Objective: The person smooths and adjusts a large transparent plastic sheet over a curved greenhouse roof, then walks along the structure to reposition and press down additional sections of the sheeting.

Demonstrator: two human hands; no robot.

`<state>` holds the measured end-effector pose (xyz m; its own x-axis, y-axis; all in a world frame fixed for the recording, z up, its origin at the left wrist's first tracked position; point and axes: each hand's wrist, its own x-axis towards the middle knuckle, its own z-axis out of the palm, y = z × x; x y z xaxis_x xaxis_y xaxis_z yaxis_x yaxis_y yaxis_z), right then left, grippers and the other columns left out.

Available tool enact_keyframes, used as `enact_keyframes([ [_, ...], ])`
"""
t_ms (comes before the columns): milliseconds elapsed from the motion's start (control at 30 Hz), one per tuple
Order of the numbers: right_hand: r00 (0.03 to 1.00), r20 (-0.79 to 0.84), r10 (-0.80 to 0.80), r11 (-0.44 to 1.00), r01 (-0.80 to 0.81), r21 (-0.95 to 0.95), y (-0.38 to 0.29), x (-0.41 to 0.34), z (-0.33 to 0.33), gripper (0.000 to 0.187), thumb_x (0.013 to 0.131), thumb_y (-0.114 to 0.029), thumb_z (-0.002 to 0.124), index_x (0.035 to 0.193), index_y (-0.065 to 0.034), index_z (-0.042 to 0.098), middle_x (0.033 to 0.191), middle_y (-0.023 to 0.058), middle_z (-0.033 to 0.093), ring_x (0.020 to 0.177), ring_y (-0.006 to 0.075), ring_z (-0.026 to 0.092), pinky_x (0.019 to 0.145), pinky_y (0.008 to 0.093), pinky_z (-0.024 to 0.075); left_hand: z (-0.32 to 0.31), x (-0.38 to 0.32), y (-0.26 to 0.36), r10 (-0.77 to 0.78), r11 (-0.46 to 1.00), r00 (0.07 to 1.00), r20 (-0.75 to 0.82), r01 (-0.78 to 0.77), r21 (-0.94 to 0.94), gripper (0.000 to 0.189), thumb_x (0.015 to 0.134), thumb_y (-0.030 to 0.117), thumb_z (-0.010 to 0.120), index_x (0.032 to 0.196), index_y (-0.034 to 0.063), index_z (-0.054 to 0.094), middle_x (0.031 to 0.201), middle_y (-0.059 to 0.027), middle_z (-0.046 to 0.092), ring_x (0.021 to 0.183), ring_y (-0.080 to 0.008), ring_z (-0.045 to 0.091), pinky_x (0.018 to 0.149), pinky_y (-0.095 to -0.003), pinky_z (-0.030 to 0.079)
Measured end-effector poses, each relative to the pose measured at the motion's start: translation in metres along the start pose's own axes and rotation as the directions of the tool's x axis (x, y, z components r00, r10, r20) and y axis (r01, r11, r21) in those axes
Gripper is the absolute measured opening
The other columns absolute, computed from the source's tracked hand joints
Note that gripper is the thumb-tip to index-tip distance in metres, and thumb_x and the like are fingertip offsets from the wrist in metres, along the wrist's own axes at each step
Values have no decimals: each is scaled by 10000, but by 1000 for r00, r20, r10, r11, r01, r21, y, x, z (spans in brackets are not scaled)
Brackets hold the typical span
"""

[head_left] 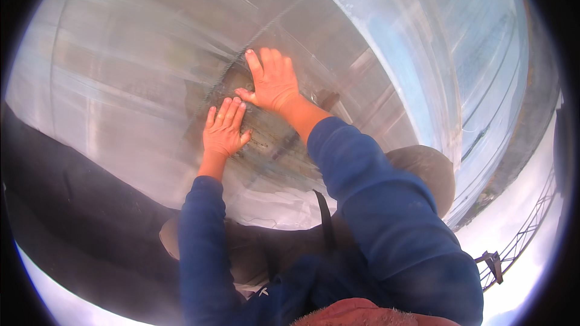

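Observation:
My left hand (224, 133) lies palm down on a translucent plastic sheet (136, 99), its thumb apart from the fingers. To its upper right, my right hand (274, 79) rests on the same sheet with thumb and fingers spread. Neither hand holds anything. A thin twisted rope (267, 27) runs diagonally across the sheet and passes close to the right index fingertip. Whether the rope lies over or under the film is hard to tell. Blurred bars and darker patches show through the plastic around both hands.
My bent knee (421, 172) is close beside my right arm. A dark band of sheeting (72, 199) borders the plastic at the lower left. A black strap (324, 217) hangs between my arms. Bluish film (480, 77) stretches along the right, and a metal lattice truss (521, 240) stands beyond.

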<state>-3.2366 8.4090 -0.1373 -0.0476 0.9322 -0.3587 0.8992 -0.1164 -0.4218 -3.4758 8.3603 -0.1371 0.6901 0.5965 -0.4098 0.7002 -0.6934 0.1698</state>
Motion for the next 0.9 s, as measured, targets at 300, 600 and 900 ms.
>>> enact_keyframes([
  [300,966,-245,-83,995,69,-67,-1,-1,9,1007,737,-631,788,1506,-101,414,1410,179,451,1293,382,427,994,516,377,-8,2,3,-41,999,999,12,41,-11,804,876,635,594,1573,279,411,1700,115,238,1572,-95,161,1289,-440,53],
  [600,983,-183,-19,983,-15,-184,-18,-5,-9,925,838,-632,724,1528,-101,415,1447,167,468,1318,348,447,1036,492,394,-29,3,2,-20,997,995,95,28,-78,765,973,577,524,1632,263,297,1720,110,164,1575,-86,128,1298,-412,94],
  [900,983,-123,135,925,-170,-340,-63,-24,-39,948,886,-600,681,1580,-49,345,1435,143,501,1302,307,498,1018,484,427,-69,-11,-22,181,980,979,91,-172,-99,730,1016,408,586,1637,185,272,1728,35,168,1588,-158,150,1295,-388,156],
])
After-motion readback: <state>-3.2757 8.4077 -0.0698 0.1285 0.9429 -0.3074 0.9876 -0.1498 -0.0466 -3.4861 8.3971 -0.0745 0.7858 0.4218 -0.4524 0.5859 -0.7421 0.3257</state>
